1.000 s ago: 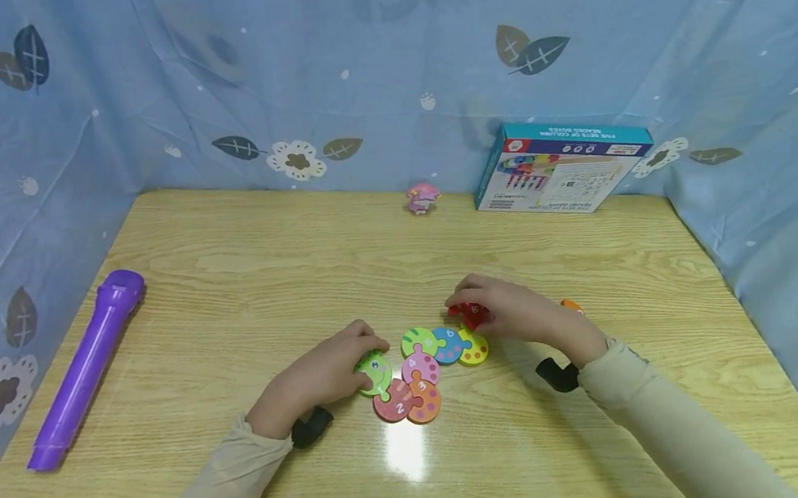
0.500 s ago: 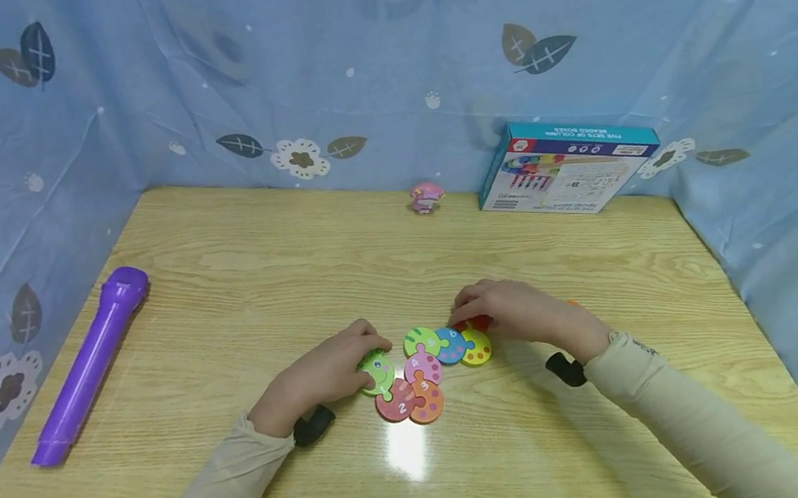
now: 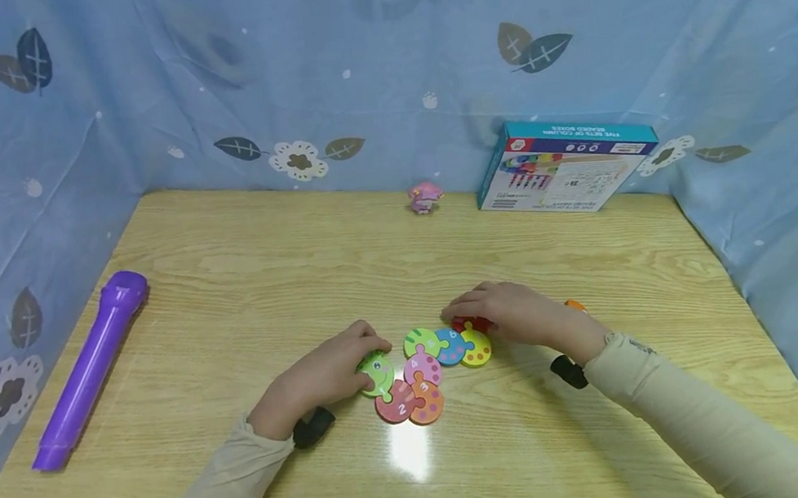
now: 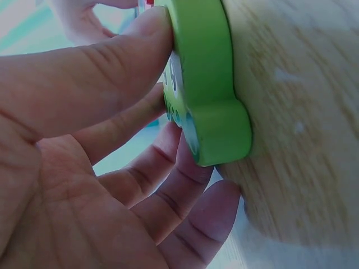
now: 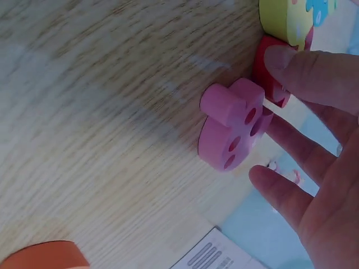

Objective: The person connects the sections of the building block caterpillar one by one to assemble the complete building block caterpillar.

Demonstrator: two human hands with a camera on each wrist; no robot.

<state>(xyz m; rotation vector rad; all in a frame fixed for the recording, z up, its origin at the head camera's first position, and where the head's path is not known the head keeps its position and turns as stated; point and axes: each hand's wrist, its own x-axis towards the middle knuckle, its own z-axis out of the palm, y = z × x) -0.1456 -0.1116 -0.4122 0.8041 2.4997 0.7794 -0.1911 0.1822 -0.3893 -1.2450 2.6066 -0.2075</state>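
My left hand grips the green caterpillar-head puzzle piece by its edges; the left wrist view shows the thumb on the green piece. A curved chain links that head to a red 2, an orange 3, a pink 4, a green piece, a blue 6 and a yellow spotted piece. Thumb and fingers of my right hand pinch a red puzzle piece against the yellow one's far edge. Most of the red piece is covered in the head view.
A loose pink spotted piece lies beside my right fingers, and an orange piece shows behind the right wrist. Farther off are a purple microphone-shaped toy, a small pink figurine and a cardboard box.
My right hand has brought the red piece down toward the yellow piece, and its fingers have shifted slightly left. The left hand stays on the green head.
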